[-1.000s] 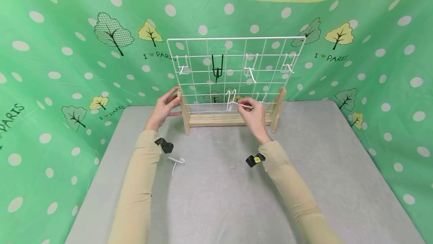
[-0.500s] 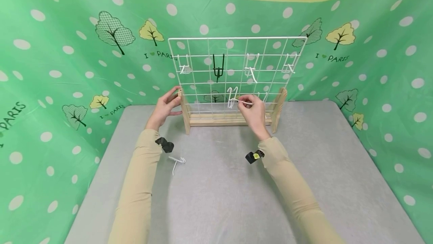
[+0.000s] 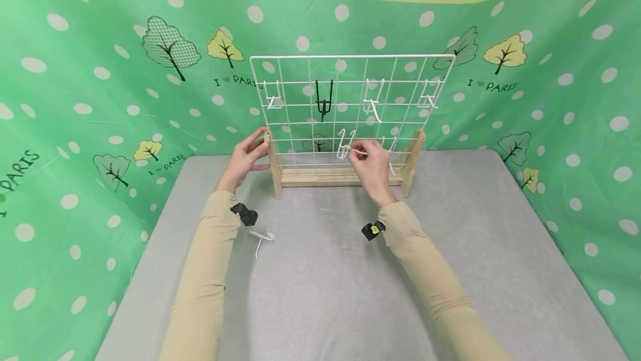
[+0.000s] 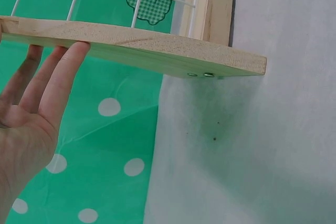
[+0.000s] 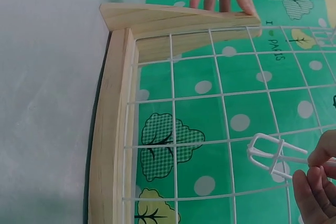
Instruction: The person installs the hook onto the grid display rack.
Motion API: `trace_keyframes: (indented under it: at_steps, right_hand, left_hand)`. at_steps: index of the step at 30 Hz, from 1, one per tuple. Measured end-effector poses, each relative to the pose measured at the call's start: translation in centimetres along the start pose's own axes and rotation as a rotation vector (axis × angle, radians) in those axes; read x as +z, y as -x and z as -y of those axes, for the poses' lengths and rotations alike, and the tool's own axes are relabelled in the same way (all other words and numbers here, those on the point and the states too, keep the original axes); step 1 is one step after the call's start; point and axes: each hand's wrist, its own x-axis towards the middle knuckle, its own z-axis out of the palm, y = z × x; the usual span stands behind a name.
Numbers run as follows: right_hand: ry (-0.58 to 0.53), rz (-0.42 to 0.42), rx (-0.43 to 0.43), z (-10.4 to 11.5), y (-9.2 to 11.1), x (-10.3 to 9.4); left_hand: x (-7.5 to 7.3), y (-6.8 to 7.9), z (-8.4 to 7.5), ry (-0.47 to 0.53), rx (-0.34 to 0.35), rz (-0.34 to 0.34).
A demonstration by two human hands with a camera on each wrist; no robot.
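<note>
My right hand [image 3: 371, 167] pinches the prong of a white wire display hook [image 3: 343, 147] between thumb and fingers. In the right wrist view the hook's two-legged back [image 5: 261, 150] overlaps the lower squares of a white wire grid panel [image 3: 350, 56]. A wooden stand holds that grid upright. My left hand [image 3: 242, 162] rests against the outer side of the stand's left wooden upright [image 3: 275, 169]. Seen from the left wrist, its fingers [image 4: 65, 77] are nearly straight, their tips touching the wood. A second white hook [image 3: 262, 237] lies on the table near my left wrist.
A black hook [image 3: 323, 106] and several white hooks, including one with a long prong [image 3: 371, 106], hang on the grid's upper rows. Another white hook [image 3: 393, 144] hangs lower, partly behind my right hand. The grey table [image 3: 320, 277] meets a green dotted cloth [image 3: 120, 33].
My right hand has moved slightly, shifting the hook a little up and right against the grid. My left hand has stayed at the upright.
</note>
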Motion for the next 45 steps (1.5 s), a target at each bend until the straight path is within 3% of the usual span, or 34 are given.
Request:
trace_keyframes:
  at_steps: [13,27,36,45]
  right_hand:
    - [0.052,0.01,-0.043,0.0,0.4,0.7]
    - [-0.032,0.058,0.056,-0.2,1.3,1.1]
    - [-0.052,0.057,0.06,-0.7,1.7,1.8]
    - [-0.077,0.073,0.106,-1.1,2.2,2.3]
  left_hand:
    - [0.0,0.0,0.3,0.01,-0.007,-0.003]
    - [0.6,1.3,-1.5,0.016,-0.018,0.004]
    - [0.0,0.1,0.2,0.019,-0.003,-0.01]
    - [0.1,0.0,-0.3,0.006,-0.017,-0.002]
